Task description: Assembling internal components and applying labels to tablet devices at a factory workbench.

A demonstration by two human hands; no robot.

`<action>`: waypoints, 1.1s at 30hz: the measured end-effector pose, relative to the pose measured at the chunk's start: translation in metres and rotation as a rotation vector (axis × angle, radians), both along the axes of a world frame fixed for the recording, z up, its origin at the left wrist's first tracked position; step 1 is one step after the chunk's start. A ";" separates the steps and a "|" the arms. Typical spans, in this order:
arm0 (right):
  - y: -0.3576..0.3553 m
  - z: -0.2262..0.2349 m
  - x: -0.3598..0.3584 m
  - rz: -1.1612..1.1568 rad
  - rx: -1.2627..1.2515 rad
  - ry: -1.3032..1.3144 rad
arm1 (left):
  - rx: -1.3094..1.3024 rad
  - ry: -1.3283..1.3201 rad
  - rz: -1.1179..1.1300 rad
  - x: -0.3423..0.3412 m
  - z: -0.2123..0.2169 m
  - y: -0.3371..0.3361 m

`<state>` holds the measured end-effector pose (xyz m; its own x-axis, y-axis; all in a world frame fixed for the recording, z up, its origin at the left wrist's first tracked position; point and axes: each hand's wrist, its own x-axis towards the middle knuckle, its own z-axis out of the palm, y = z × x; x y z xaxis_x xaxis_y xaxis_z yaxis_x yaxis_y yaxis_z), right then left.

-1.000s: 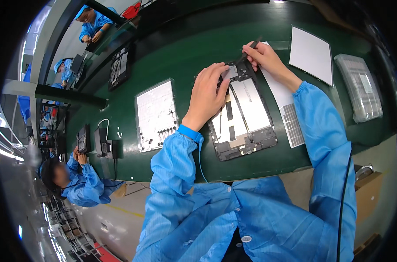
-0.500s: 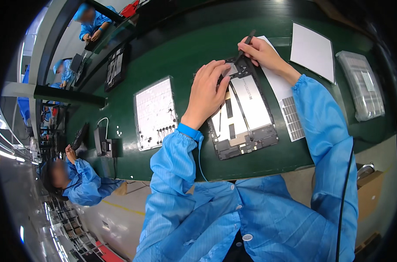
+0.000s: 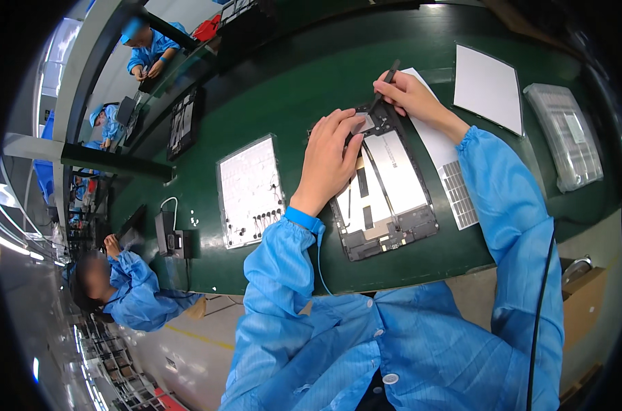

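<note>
An opened tablet (image 3: 400,168), with silver battery panels and dark circuitry showing, lies on the green bench in front of me. My left hand (image 3: 326,156) rests over its upper left part, fingers stretched out and thumb apart; what lies under the fingertips is hidden. Pinched in my right hand (image 3: 415,97) is a pair of black tweezers (image 3: 393,70), slanting down so that the tips meet the tablet's top area near my left fingertips. A blue wrist strap (image 3: 304,219) with a cord circles my left wrist.
Left of the tablet lies a clear-covered tray (image 3: 246,185) with small black parts. On the right are a label sheet (image 3: 458,192), a white panel (image 3: 487,89) and a clear plastic pack (image 3: 567,137). A black device (image 3: 170,236) stands further left, near a co-worker's sleeve (image 3: 143,301).
The whole view has shifted slightly, so the bench and tablet appear lower. Both hands keep nearly the same place on the tablet, and the tweezers stay in my right hand.
</note>
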<state>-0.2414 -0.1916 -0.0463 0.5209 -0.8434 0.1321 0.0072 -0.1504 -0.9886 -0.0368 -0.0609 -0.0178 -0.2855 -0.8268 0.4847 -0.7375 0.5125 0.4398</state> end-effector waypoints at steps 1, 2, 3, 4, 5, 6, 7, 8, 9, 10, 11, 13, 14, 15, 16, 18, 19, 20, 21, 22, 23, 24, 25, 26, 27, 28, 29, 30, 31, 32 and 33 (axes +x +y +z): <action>0.000 -0.001 -0.001 -0.004 -0.002 -0.003 | 0.000 -0.007 0.001 -0.001 0.001 0.000; -0.001 -0.002 -0.001 -0.001 -0.009 -0.007 | -0.001 -0.014 0.002 -0.002 0.002 0.000; -0.001 -0.003 -0.003 0.001 -0.017 -0.010 | -0.004 -0.016 -0.001 -0.004 0.002 0.000; -0.002 -0.002 -0.004 -0.001 -0.020 -0.012 | -0.005 -0.032 -0.002 -0.005 0.001 -0.001; -0.001 -0.002 -0.006 0.000 -0.036 -0.003 | -0.004 -0.046 -0.003 -0.005 0.000 -0.002; -0.001 -0.001 -0.006 0.003 -0.052 0.007 | -0.007 -0.045 -0.005 -0.007 0.001 -0.003; -0.001 -0.001 -0.007 0.004 -0.056 0.010 | -0.024 -0.097 -0.012 -0.007 0.001 -0.003; 0.000 0.000 -0.004 -0.013 -0.127 0.004 | -0.043 -0.150 -0.011 -0.005 0.003 -0.002; 0.001 0.002 0.002 -0.026 -0.199 -0.001 | -0.050 -0.144 0.002 -0.003 0.005 0.000; 0.003 0.002 0.007 -0.007 -0.209 0.005 | -0.106 -0.228 -0.013 -0.001 0.007 0.001; 0.008 0.003 0.012 -0.131 -0.308 -0.042 | -0.162 -0.310 -0.011 0.002 0.009 0.005; 0.010 0.001 0.011 -0.316 -0.407 -0.087 | -0.131 -0.290 -0.010 -0.001 0.005 0.005; 0.008 0.001 0.005 -0.387 -0.413 -0.090 | -0.098 -0.288 -0.049 -0.001 0.005 0.005; 0.010 0.004 0.001 -0.399 -0.437 -0.108 | -0.118 -0.284 -0.062 -0.002 -0.002 0.001; 0.016 0.011 0.001 -0.411 -0.455 -0.131 | -0.136 -0.284 -0.075 0.001 -0.007 0.002; 0.031 0.040 0.005 -0.321 -0.413 -0.041 | -0.114 -0.252 -0.007 0.012 0.010 0.026; 0.036 0.050 0.013 -0.245 -0.431 -0.002 | -0.082 -0.154 -0.032 0.027 0.017 0.041; 0.042 0.058 0.025 -0.211 -0.441 0.004 | -0.053 -0.056 -0.068 0.043 0.022 0.054; 0.051 0.064 0.042 -0.103 -0.461 0.045 | -0.041 -0.036 -0.032 0.069 0.029 0.067; 0.062 0.071 0.059 -0.009 -0.482 0.091 | -0.118 0.024 0.071 0.098 0.024 0.075; 0.076 0.078 0.085 0.073 -0.599 0.160 | -0.094 0.115 0.199 0.133 0.020 0.087; 0.088 0.076 0.107 0.197 -0.646 0.157 | -0.196 0.230 0.329 0.161 0.017 0.099; 0.100 0.080 0.121 0.281 -0.654 0.294 | -0.185 0.321 0.391 0.186 0.016 0.102; 0.117 0.085 0.138 0.287 -0.853 0.414 | -0.182 0.408 0.473 0.204 0.006 0.106; 0.122 0.079 0.153 0.305 -0.922 0.416 | -0.164 0.494 0.525 0.208 0.001 0.106; 0.123 0.068 0.165 0.324 -0.991 0.416 | -0.146 0.583 0.575 0.214 -0.006 0.106; 0.118 0.062 0.171 0.344 -1.000 0.431 | -0.151 0.604 0.587 0.214 -0.009 0.104; 0.113 0.058 0.178 0.337 -1.044 0.453 | -0.168 0.524 0.612 0.212 -0.007 0.103; 0.111 0.057 0.183 0.329 -1.089 0.475 | -0.183 0.444 0.635 0.210 -0.006 0.102; 0.109 0.058 0.187 0.349 -1.094 0.483 | -0.198 0.455 0.605 0.204 -0.005 0.101; 0.107 0.060 0.190 0.393 -1.141 0.493 | -0.188 0.373 0.603 0.204 -0.003 0.104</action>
